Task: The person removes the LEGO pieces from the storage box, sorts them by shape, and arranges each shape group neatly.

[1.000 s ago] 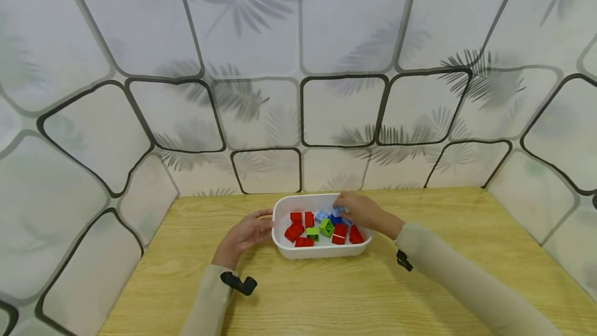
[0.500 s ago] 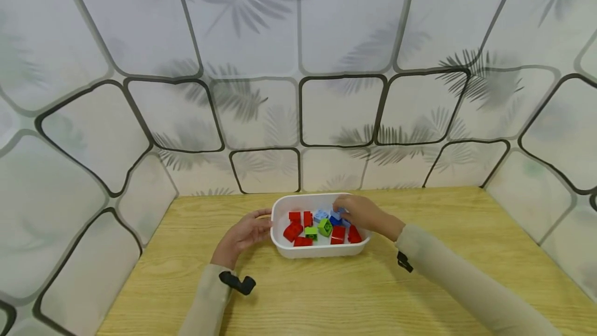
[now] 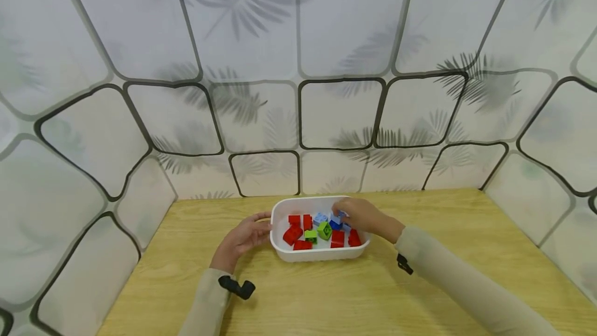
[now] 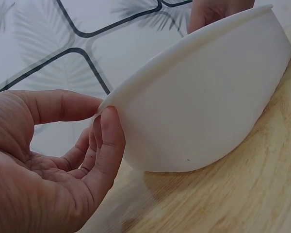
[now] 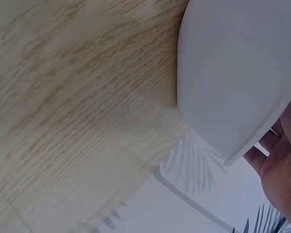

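Note:
In the head view, a white plastic tub [image 3: 317, 255] holds several toy building bricks. My left hand [image 3: 244, 238] is at its left end; in the left wrist view, thumb and a finger pinch the tub's rim [image 4: 184, 41]. Reaching over the right end, my right hand [image 3: 366, 215] pinches a light blue brick [image 3: 337, 218] just above a dark blue brick [image 3: 335, 225]. Another light blue brick [image 3: 320, 219] lies to the left. The right wrist view shows the tub's outer wall [image 5: 233, 73] and part of my right hand [image 5: 283, 177]; its fingertips are hidden there.
Red bricks lie at the tub's left, such as one red brick [image 3: 293, 234], and at its front right, such as another red brick [image 3: 338, 239]. Two green bricks [image 3: 324, 230] are in the middle. The wooden table [image 3: 326, 299] meets a patterned wall covering [image 3: 336, 170] behind.
The head view has shifted slightly. Both hands stay at the tub, and the light blue brick under my right fingers shows a little more clearly now.

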### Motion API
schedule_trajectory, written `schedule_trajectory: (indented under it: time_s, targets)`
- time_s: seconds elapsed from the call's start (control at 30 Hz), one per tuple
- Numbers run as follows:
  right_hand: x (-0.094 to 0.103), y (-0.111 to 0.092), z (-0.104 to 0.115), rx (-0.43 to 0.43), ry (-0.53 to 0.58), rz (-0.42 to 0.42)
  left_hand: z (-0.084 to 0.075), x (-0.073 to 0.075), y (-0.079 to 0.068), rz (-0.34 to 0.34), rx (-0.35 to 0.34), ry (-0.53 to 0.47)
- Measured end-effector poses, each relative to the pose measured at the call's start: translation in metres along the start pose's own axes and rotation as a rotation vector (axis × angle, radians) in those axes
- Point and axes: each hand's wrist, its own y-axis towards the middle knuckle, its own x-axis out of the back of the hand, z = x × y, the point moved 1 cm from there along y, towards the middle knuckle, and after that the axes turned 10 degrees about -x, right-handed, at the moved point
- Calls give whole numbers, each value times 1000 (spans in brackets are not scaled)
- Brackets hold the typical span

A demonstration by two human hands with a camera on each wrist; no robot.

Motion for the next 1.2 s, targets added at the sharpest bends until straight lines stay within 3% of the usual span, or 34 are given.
schedule_trajectory:
  time_s: [0.7, 1.0, 1.2]
  targets:
    - [-2, 2, 1, -9, -1, 85, 0, -1, -2, 5, -1, -30]
    - [4, -2, 4, 49, 5, -19, -2, -5, -1, 9, 2, -24]
    - [12, -8, 20, 84, 51, -101, -2, -4, 0, -6, 1, -23]
